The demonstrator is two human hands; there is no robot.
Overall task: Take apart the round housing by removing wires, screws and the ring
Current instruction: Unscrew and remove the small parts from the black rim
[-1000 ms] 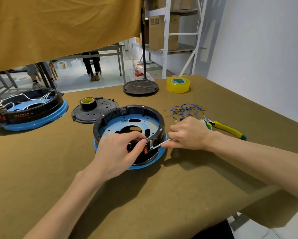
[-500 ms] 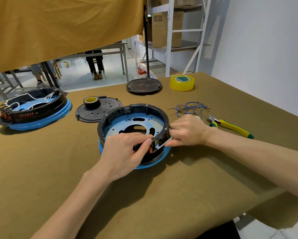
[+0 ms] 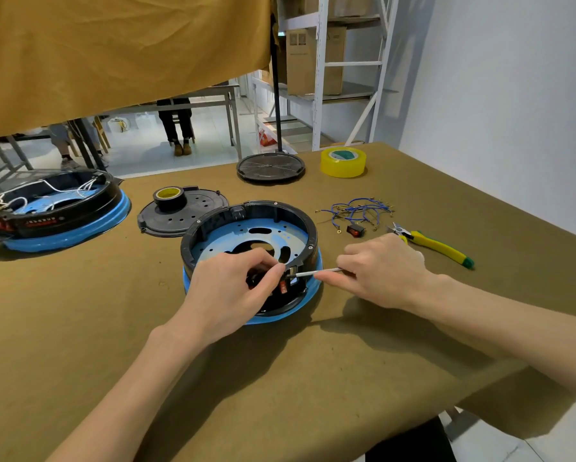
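Note:
The round housing [image 3: 246, 216], a black ring wall on a blue base with a pale blue plate inside, sits mid-table. My left hand [image 3: 233, 288] reaches over its near rim and pinches a small red-and-black switch part [image 3: 284, 287] inside the wall. From the right, my right hand [image 3: 383, 270] grips a thin metal screwdriver [image 3: 316, 272] whose tip points at that same spot. A bundle of loose blue wires [image 3: 360, 208] and a red rocker switch [image 3: 355, 230] lie behind my right hand.
Yellow-handled pliers [image 3: 436, 246] lie at right. A second housing with white wires [image 3: 56, 208] stands at far left. A black lid carrying a tape roll [image 3: 179, 211], a black disc stand base [image 3: 270, 168] and yellow tape [image 3: 343, 161] sit behind. The table edge runs along the right.
My hands stay at the housing's near rim. The screwdriver shaft has turned from slanting to nearly level, its tip still at the switch part. The camera view has shifted slightly.

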